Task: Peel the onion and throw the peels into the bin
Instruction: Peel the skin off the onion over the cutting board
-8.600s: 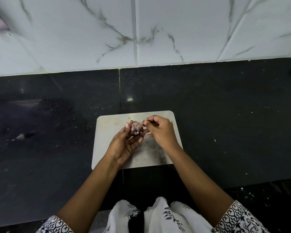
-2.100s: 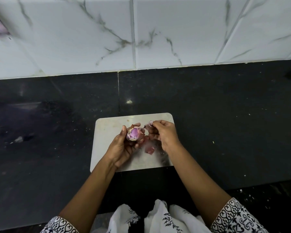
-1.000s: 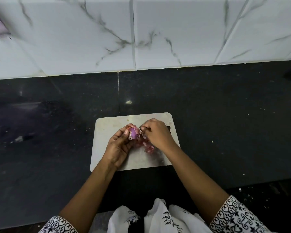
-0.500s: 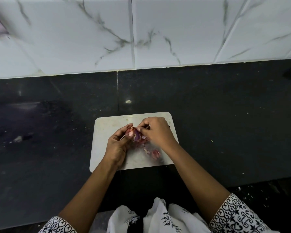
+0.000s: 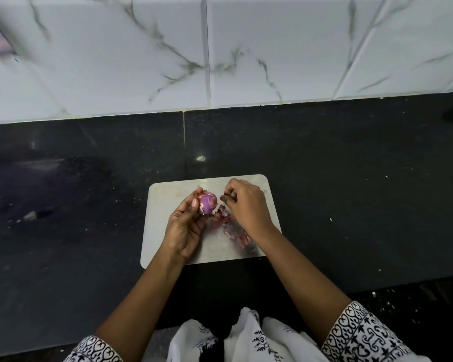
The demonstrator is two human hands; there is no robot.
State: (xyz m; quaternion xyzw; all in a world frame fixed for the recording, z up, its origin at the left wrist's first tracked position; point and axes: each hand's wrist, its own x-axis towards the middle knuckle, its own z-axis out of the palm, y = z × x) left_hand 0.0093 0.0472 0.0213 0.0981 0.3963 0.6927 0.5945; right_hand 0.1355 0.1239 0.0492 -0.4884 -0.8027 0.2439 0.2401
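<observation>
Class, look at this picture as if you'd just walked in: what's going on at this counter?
A person is peeling a small purple onion over a pale board on a dark counter. The left hand holds the onion, mostly bare with a few strips of skin clinging. The right hand pinches a scrap of peel beside it. Loose peels lie on the board under that hand. No bin is in view.

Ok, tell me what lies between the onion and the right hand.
Head view: beside the onion, only a dark peel scrap pinched by the right hand, over the cutting board.
</observation>
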